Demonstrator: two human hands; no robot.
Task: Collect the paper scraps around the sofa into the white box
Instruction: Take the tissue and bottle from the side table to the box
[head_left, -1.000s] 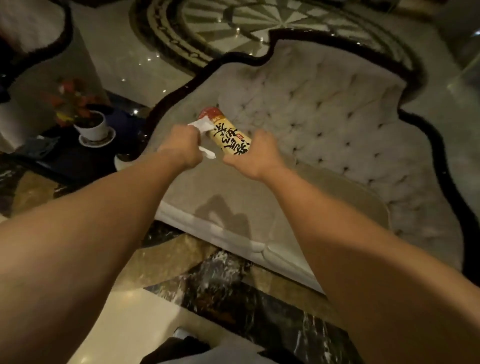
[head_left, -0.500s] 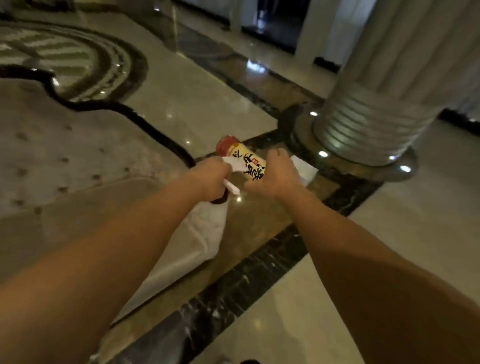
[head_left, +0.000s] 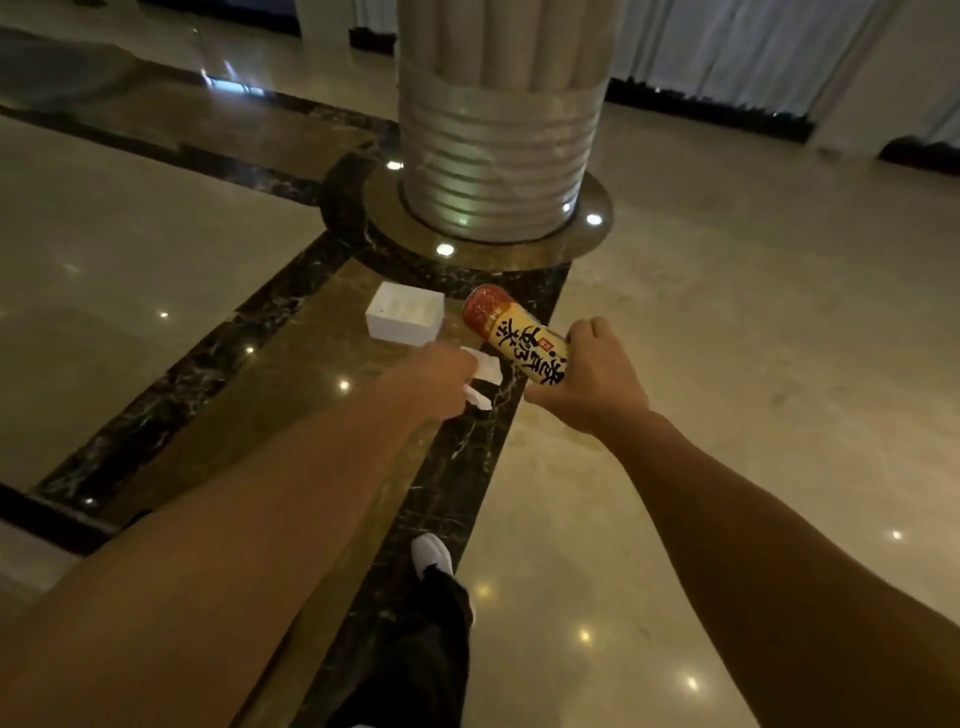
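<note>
A small white box (head_left: 385, 326) stands open on the brown marble strip of the floor, with pale scraps inside. My left hand (head_left: 435, 376) grips white paper scraps (head_left: 485, 370) that stick out past its fingers, just in front of and to the right of the box. My right hand (head_left: 592, 376) holds a yellow can (head_left: 514, 338) with black characters and a red end, tilted with the red end toward the box.
A thick ribbed column (head_left: 496, 130) rises from a round base (head_left: 587, 244) just beyond the box. Glossy marble floor (head_left: 753, 364) spreads all around. My leg and white shoe (head_left: 431, 556) are below the arms. Curtains hang at the far right.
My view has swung away from the sofa to the floor by the column. The white box now lies in front of my hands. Both hands still hold the scraps and the can.
</note>
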